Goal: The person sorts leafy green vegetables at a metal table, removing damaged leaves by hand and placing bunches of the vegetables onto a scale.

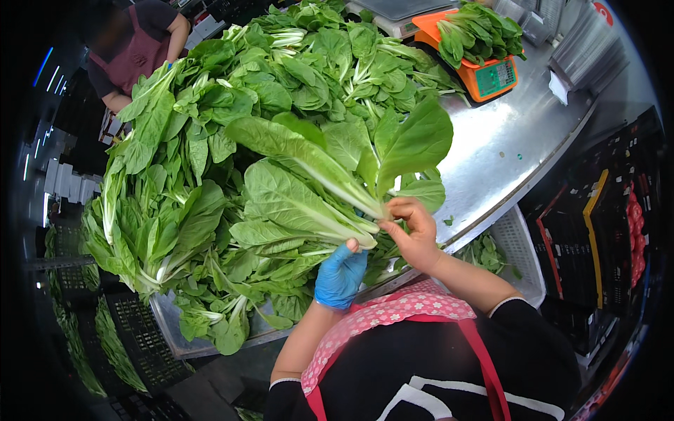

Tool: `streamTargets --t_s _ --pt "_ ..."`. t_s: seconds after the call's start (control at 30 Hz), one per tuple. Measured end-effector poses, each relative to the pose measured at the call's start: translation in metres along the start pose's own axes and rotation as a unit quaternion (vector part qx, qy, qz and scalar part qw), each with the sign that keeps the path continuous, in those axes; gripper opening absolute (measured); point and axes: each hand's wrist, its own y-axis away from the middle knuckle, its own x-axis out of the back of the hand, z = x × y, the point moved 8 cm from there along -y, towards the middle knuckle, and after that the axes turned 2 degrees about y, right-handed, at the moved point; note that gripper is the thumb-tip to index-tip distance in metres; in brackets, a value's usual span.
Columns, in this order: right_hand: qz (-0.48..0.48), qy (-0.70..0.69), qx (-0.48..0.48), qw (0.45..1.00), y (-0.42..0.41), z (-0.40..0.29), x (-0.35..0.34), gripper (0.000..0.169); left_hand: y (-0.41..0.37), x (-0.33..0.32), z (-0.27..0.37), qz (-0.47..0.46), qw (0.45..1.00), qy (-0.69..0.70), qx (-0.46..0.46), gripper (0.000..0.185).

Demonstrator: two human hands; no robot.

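My left hand (342,273), in a blue glove with the thumb tip bare, grips a bunch of leafy greens (300,210) by its pale stem bases. At the right, my bare right hand (413,231) pinches the base of a leafy stalk (416,142) between thumb and fingers, close beside the bunch. Beneath and behind both hands spreads a large heap of the same greens (253,89). Part of the left hand's fingers is hidden behind the stems.
An orange digital scale (492,79) holding greens stands on the metal table (484,152). A white plastic basket (518,247) with leaves sits below the table's right edge. Black crates (147,337) are at lower left. Another person (139,47) stands across the heap.
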Motion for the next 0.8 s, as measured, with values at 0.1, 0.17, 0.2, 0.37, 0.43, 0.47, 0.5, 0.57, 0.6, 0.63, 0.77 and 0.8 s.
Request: streamTargets --t_s 0.1,0.17,0.2,0.37,0.43,0.47,0.5,0.57,0.6,0.63,0.77,0.8 --pt "-0.019 -0.019 -0.005 1.0 0.006 0.001 -0.011 0.024 0.001 -0.004 0.006 -0.045 0.999 -0.017 0.017 0.059" --pt "-0.049 -0.027 -0.01 0.998 0.007 0.003 -0.014 0.026 0.001 0.002 0.011 -0.053 0.996 -0.059 0.035 0.063" --pt "-0.061 -0.018 0.006 0.998 0.004 -0.004 -0.016 0.026 0.002 0.005 0.014 -0.066 0.995 -0.065 0.048 0.063" --pt "-0.113 -0.175 -0.11 0.972 0.004 -0.001 -0.035 0.026 0.008 -0.007 0.023 -0.072 0.987 -0.133 0.05 0.065" --pt "-0.116 -0.235 -0.187 0.947 0.003 0.0 -0.044 0.025 0.004 -0.001 0.028 -0.09 0.989 -0.11 0.033 0.065" --pt "-0.11 -0.262 -0.237 0.929 0.001 0.0 -0.047 0.025 0.003 -0.002 0.03 -0.098 0.992 -0.08 0.031 0.065" --pt "-0.104 -0.288 -0.286 0.908 0.001 0.001 -0.05 0.025 0.001 -0.005 0.032 -0.107 0.993 -0.05 0.029 0.065" --pt "-0.103 -0.355 -0.339 0.865 0.005 0.003 -0.059 0.025 -0.006 -0.005 0.029 -0.064 0.998 -0.017 0.0 0.064" --pt "-0.106 -0.355 -0.351 0.86 0.007 0.006 -0.061 0.025 -0.007 -0.006 0.03 -0.062 0.998 -0.007 -0.012 0.064" --pt "-0.109 -0.354 -0.363 0.855 0.009 0.008 -0.063 0.025 -0.008 -0.006 0.031 -0.061 0.998 0.004 -0.024 0.063" --pt "-0.172 0.034 -0.156 0.972 -0.014 0.003 -0.041 0.019 -0.004 0.002 0.033 -0.029 0.995 -0.094 -0.009 0.057" --pt "-0.166 0.041 -0.162 0.972 -0.02 0.0 -0.038 0.02 -0.002 0.004 0.032 -0.014 0.992 -0.128 0.002 0.057"
